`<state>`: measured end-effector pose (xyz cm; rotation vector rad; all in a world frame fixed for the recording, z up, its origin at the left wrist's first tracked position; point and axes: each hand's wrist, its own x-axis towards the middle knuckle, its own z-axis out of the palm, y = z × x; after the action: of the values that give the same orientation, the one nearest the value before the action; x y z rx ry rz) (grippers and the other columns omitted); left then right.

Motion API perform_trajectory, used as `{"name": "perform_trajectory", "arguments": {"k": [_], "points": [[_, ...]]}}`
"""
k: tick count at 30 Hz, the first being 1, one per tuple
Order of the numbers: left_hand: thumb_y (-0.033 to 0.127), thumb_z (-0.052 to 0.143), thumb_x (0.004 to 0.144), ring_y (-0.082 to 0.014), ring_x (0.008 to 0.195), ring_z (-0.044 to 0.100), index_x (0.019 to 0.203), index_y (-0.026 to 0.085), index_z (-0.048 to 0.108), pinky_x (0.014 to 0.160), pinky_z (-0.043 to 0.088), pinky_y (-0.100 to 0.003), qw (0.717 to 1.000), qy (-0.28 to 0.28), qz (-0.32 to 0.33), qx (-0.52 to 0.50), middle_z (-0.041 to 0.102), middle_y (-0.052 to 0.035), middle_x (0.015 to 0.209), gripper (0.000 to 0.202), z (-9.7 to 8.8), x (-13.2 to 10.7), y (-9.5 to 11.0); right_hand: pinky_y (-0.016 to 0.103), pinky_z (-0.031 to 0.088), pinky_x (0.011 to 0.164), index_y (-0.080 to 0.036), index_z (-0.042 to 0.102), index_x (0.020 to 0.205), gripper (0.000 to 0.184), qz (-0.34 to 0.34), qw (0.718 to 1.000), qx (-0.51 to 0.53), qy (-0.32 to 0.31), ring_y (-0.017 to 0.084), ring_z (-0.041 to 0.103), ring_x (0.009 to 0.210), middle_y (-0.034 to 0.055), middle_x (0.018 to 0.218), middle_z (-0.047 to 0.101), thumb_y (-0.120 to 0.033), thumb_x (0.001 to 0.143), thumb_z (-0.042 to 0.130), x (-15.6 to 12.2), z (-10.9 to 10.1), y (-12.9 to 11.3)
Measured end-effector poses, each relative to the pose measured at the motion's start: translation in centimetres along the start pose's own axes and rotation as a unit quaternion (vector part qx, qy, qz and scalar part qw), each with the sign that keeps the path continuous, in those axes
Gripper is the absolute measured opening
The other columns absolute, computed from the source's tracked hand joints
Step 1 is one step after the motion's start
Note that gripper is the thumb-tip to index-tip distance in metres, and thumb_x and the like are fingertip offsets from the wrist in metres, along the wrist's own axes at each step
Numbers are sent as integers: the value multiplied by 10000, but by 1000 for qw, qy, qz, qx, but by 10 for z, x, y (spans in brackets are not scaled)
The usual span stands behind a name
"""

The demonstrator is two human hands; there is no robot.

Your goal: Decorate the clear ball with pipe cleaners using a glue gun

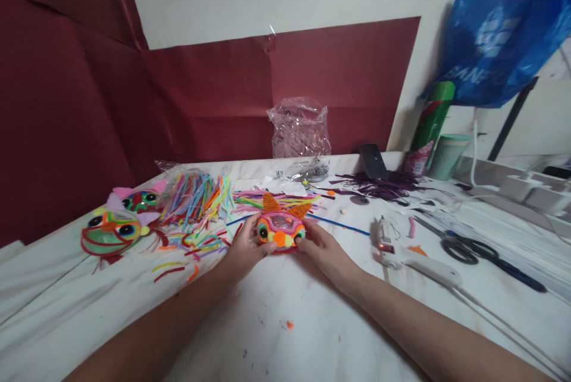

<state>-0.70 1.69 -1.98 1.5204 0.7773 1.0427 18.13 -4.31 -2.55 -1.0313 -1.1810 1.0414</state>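
Between both hands is a small animal-face craft [279,222] with pink and orange pipe-cleaner edging, two orange ears, big round eyes and an orange pompom nose. My left hand [250,243] grips its left side, thumb on the front near the lower edge. On the other side, my right hand [319,246] holds it with the fingers bent against the edge below the right eye. Behind it lies a spread of coloured pipe cleaners [254,199], and a blue pipe cleaner [339,224] stretches off to the right.
Two similar animal-face crafts [109,233] lie at the left by a bag of pipe cleaners [196,197]. At the right are a glue gun [428,269], scissors [466,248], purple strips [383,185] and a phone [373,161]. Clear plastic packaging [300,132] stands against the wall.
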Motion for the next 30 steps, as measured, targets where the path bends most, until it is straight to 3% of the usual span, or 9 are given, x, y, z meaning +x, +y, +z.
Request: {"name": "perform_trajectory", "arguments": {"k": [4,14,18,22,25,27,30], "points": [[409,743,671,-316,1247,515,1288,163,427,1010,433,-419,999,14,9,42,524,-176,1363,735,0,1,0,410,490,935,-204,612,1137,470,-10,1000,-4,-9,278,567,1154,97,1245,635,-309,684,684,1,1,3],[347,808,605,-293,1225,545,1266,185,439,981,463,-371,1000,16,-1,0,557,-154,1339,775,1,-1,2,382,513,878,-193,556,1208,552,-7,1000,-28,2,264,596,1121,111,1229,639,-346,693,682,1,1,7],[316,852,537,-305,1139,608,1277,194,429,888,523,-359,999,19,-23,-45,610,-141,1276,862,6,-5,9,400,528,854,-189,540,1240,590,-40,997,-57,16,269,610,1096,120,1238,637,-339,689,688,0,3,10],[329,805,619,-277,1054,660,1245,210,475,850,545,-348,995,39,-50,-72,660,-114,1208,718,8,-9,23,394,550,806,-155,506,1302,655,-46,995,-86,-2,262,641,1022,151,1305,590,-332,695,679,-5,5,7],[285,786,648,-256,967,694,1254,227,476,802,557,-337,993,30,-78,-86,699,-90,1128,683,6,-9,29,360,553,753,-180,512,1308,635,-30,995,-94,-22,241,654,972,120,1257,626,-311,706,666,-8,6,2],[279,781,648,-243,942,699,1238,225,494,790,552,-320,991,23,-86,-97,709,-83,1103,659,4,-7,29,345,540,768,-192,553,1255,573,-33,997,-74,-10,222,651,955,96,1195,657,-274,695,643,-7,6,1],[300,777,640,-224,921,698,1164,216,545,785,541,-296,991,39,-95,-90,721,-61,1057,579,1,-5,26,327,508,753,-179,660,942,305,-35,997,-58,47,195,637,837,63,946,703,-239,657,569,-3,3,0]]}}
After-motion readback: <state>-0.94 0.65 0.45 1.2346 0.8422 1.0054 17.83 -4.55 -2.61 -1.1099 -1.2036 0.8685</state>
